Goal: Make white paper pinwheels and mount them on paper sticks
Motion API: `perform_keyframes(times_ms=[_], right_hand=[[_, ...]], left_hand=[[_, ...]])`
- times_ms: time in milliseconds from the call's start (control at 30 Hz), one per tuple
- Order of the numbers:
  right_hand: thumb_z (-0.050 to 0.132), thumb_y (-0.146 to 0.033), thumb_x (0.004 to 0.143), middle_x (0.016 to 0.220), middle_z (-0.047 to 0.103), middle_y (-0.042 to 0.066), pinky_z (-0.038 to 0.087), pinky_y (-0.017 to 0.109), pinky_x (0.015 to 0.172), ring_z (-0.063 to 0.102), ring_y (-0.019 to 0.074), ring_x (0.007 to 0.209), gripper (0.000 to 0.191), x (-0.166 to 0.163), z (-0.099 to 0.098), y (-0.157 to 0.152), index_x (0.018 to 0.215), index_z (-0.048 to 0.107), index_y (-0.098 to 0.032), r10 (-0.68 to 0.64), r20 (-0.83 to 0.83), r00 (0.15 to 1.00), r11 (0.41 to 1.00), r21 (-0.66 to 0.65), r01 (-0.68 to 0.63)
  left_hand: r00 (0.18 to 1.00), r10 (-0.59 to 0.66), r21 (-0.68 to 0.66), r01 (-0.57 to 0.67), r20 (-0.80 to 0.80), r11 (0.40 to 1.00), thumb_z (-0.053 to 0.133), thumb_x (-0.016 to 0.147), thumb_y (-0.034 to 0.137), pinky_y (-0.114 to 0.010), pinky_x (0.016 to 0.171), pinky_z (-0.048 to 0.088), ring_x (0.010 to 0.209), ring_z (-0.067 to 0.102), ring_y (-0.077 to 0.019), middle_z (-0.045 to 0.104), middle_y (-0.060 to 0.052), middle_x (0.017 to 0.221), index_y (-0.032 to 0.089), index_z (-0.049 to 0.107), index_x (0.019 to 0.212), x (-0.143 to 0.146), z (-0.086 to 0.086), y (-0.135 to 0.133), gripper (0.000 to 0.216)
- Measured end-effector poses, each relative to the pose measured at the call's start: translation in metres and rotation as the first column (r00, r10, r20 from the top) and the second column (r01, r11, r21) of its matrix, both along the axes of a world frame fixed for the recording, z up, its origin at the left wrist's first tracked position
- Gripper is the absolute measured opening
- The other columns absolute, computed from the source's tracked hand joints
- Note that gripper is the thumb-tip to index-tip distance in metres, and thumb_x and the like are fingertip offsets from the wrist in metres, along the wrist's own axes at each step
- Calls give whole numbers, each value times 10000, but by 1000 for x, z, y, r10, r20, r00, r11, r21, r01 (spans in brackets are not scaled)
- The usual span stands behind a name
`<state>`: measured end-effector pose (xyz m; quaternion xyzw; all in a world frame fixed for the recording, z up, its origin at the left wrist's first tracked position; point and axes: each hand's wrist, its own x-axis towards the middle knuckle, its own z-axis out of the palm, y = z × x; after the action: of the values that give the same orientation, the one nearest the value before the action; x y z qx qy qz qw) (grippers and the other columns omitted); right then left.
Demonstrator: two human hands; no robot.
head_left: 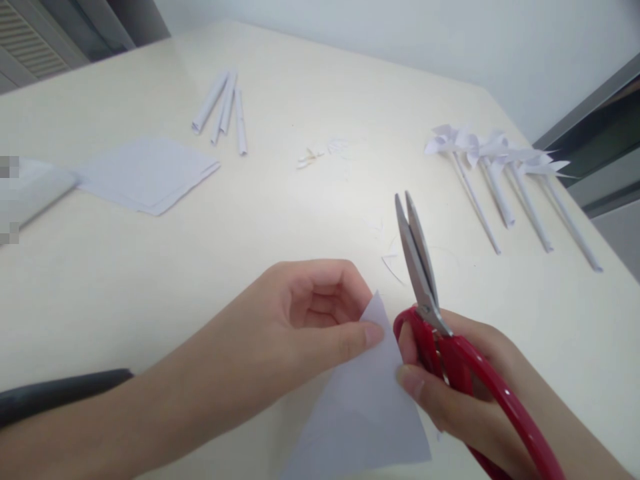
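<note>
Scissors (419, 263) (red-handled) in right hand (453, 397); left hand (300, 327) pinches paper (360, 407).

White paper triangle (365, 407), apex up, just beside red-handled scissors (423, 280), blades almost together, tips away.

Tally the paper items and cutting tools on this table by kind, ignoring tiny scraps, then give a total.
Paper pinwheels on sticks: 4
Rolled paper tubes: 3
Stack of paper squares: 1
Folded paper piece, pinched by the left hand: 1
Red-handled scissors, in the right hand: 1
Total: 10
</note>
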<state>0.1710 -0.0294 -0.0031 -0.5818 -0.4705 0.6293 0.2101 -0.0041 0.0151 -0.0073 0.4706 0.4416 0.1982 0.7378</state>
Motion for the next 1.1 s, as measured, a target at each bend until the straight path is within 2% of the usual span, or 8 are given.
perform_keyframes(times_ms=[200, 467, 833, 1100], right_hand=[[599, -55, 690, 505, 441, -85, 326, 139, 424, 395, 40, 461, 213, 0, -1, 0, 599, 451, -178, 4, 14, 1000, 1000, 18, -4], [578, -89, 716, 514, 439, -79, 329, 142, 408, 387, 46, 448, 187, 5, -8, -2, 620, 451, -187, 75, 23, 997, 992, 104, -77], [580, -39, 679, 510, 420, -86, 314, 132, 418, 378, 39, 463, 213, 4, 0, 1, 601, 440, -178, 75, 39, 996, 997, 25, -76], [579, -58, 694, 506, 426, -83, 317, 133, 413, 381, 41, 454, 200, 4, -4, 0, 604, 450, -182, 62, 68, 996, 992, 107, -69]], left_hand=[[1000, 3, 44, -3, -1, 999, 625, 726, 143, -174, 549, 447, 606, 581, -101, 636, 41, 657, 198, 591, 662, 0, 0, 2, 91], [998, 18, 117, -11, -58, 993, 596, 766, 244, -186, 545, 446, 583, 554, -108, 614, 31, 610, 201, 609, 626, 0, 3, 2, 146], [997, 31, 195, -17, -68, 981, 568, 787, 238, -166, 538, 418, 565, 528, -91, 585, 55, 572, 214, 606, 600, 0, 2, 3, 192], [993, 4, 135, 12, -115, 991, 620, 738, 265, -205, 587, 472, 642, 599, -128, 647, 29, 673, 208, 600, 671, 1, 2, 3, 90]])
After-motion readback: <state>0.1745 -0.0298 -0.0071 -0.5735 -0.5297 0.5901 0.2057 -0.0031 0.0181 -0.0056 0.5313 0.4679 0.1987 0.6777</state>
